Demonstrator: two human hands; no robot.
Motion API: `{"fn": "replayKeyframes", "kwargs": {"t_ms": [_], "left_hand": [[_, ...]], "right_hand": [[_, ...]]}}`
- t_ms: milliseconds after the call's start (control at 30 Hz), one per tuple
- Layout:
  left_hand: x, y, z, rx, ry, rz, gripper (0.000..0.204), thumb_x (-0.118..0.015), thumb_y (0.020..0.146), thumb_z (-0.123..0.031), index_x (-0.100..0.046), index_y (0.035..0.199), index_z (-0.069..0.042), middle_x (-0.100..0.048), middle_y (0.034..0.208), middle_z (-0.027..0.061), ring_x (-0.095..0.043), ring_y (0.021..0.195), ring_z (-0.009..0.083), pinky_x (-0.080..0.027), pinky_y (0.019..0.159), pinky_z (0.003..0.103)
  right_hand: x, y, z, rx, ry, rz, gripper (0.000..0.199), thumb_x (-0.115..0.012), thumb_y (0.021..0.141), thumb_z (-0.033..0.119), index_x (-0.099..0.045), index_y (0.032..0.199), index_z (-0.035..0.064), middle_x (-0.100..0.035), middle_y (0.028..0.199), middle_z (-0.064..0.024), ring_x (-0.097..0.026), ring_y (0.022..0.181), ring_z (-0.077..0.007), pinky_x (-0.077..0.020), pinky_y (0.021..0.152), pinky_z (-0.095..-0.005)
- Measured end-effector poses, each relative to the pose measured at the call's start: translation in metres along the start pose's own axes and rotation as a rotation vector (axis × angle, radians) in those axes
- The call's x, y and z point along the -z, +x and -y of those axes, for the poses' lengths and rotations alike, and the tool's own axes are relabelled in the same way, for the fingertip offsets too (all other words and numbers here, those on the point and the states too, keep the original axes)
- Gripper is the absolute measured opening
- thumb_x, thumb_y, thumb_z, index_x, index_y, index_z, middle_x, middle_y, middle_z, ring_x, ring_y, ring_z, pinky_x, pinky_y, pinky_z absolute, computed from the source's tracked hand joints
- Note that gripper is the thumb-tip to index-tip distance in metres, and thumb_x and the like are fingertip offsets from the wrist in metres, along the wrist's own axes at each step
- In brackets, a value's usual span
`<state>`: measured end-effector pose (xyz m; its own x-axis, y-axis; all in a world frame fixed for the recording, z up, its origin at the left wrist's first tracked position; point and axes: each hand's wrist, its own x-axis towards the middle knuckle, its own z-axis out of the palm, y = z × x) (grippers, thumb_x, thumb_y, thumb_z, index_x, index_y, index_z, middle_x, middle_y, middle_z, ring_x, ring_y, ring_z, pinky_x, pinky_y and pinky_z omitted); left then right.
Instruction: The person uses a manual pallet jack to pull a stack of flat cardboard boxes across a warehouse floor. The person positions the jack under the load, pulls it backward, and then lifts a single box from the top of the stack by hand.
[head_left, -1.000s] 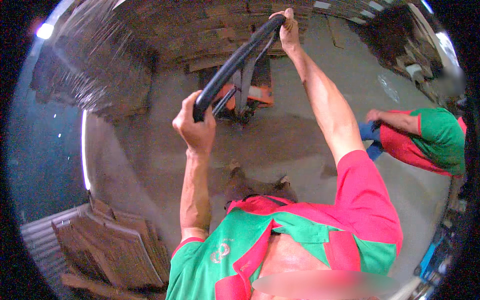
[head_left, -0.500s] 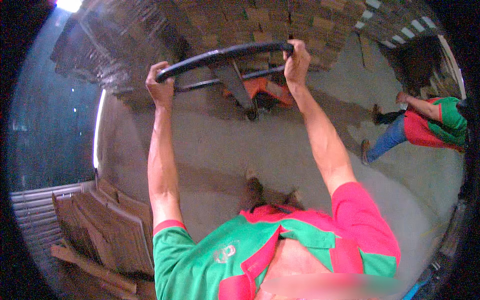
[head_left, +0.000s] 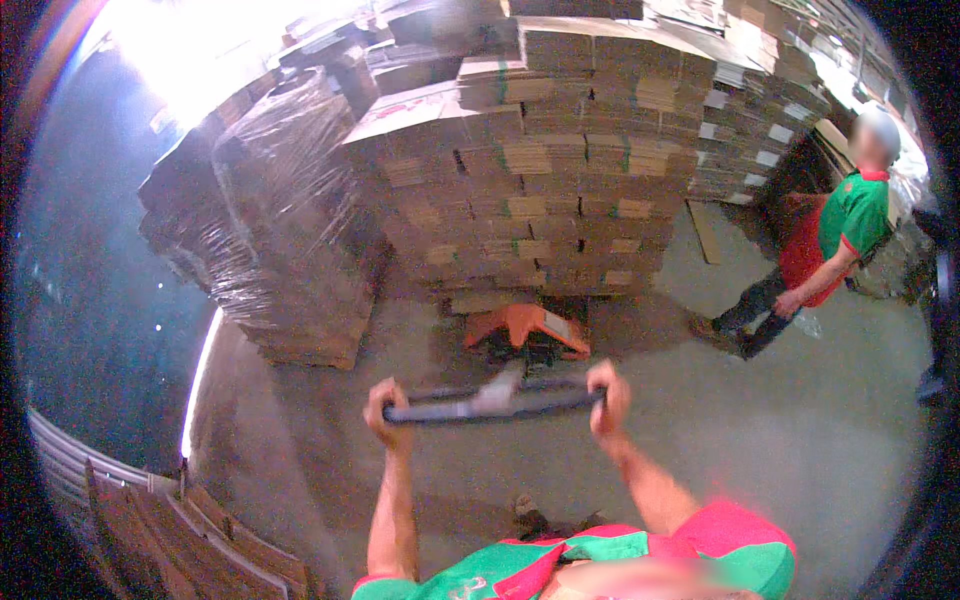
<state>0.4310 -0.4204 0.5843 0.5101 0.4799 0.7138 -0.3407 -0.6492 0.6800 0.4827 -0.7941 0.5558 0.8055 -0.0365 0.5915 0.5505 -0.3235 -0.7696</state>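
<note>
Black loop-shaped handle [head_left: 545, 406] of an orange pallet jack [head_left: 520, 325] is held above the grey floor [head_left: 750, 450], before tall stacks of flat brown cardboard [head_left: 560, 180]. Its left end is gripped by the left hand [head_left: 387, 412], its right end by the right hand [head_left: 610, 402]; on both, the fingers are curled closed around it, though individual fingertips are blurred. Pale rectangular labels [head_left: 768, 158] are seen on stacks at the right, and red print [head_left: 410, 105], too blurred to be read, on a white top surface. A pale emblem [head_left: 468, 588] is borne by the green-and-red shirt [head_left: 740, 528].
</note>
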Motion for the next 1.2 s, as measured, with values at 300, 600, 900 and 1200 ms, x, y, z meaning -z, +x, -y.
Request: {"fn": "replayKeyframes", "kwargs": {"t_ms": [300, 600, 900, 1200], "left_hand": [[0.194, -0.174, -0.105, -0.117, 0.490, 0.631, 0.033, -0.085, 0.076, -0.021, -0.071, 0.102, -0.008, -0.072, 0.095, 0.0126, -0.068, 0.091, 0.0339, -0.054, 0.079, 0.046], [0.041, -0.024, -0.126, -0.218, 0.424, 0.228, 0.017, -0.079, 0.077, -0.010, -0.068, 0.089, -0.007, -0.069, 0.084, 0.0117, -0.065, 0.076, 0.0304, -0.049, 0.068, 0.042], [0.230, -0.258, -0.096, 0.026, 0.418, 0.771, 0.016, -0.076, 0.062, -0.012, -0.064, 0.072, -0.012, -0.060, 0.068, 0.0074, -0.058, 0.072, 0.0313, -0.042, 0.069, 0.046], [0.174, -0.097, -0.037, -0.419, 0.349, 0.568, 0.032, -0.072, 0.072, -0.011, -0.065, 0.104, -0.009, -0.064, 0.094, 0.0180, -0.059, 0.096, 0.0418, -0.046, 0.094, 0.055]], "right_hand": [[0.097, -0.194, 0.089, 0.100, 0.067, 0.384, 0.018, -0.056, 0.091, 0.020, -0.063, 0.082, 0.0060, -0.056, 0.075, -0.0134, -0.055, 0.072, -0.0342, -0.0432, 0.069, -0.0450], [0.071, -0.002, 0.119, 0.244, -0.334, 0.058, 0.021, -0.070, 0.089, 0.028, -0.064, 0.092, 0.0085, -0.063, 0.082, -0.0117, -0.059, 0.074, -0.0326, -0.0476, 0.067, -0.0446], [0.104, -0.285, 0.139, 0.003, -0.290, 0.575, 0.030, -0.073, 0.084, 0.043, -0.073, 0.084, 0.0131, -0.063, 0.072, -0.0132, -0.059, 0.074, -0.0350, -0.0468, 0.066, -0.0473], [0.024, -0.152, 0.164, 0.100, -0.529, 0.366, 0.046, -0.065, 0.088, 0.057, -0.067, 0.076, 0.0122, -0.064, 0.073, -0.0145, -0.058, 0.068, -0.0366, -0.0435, 0.064, -0.0484]]}}
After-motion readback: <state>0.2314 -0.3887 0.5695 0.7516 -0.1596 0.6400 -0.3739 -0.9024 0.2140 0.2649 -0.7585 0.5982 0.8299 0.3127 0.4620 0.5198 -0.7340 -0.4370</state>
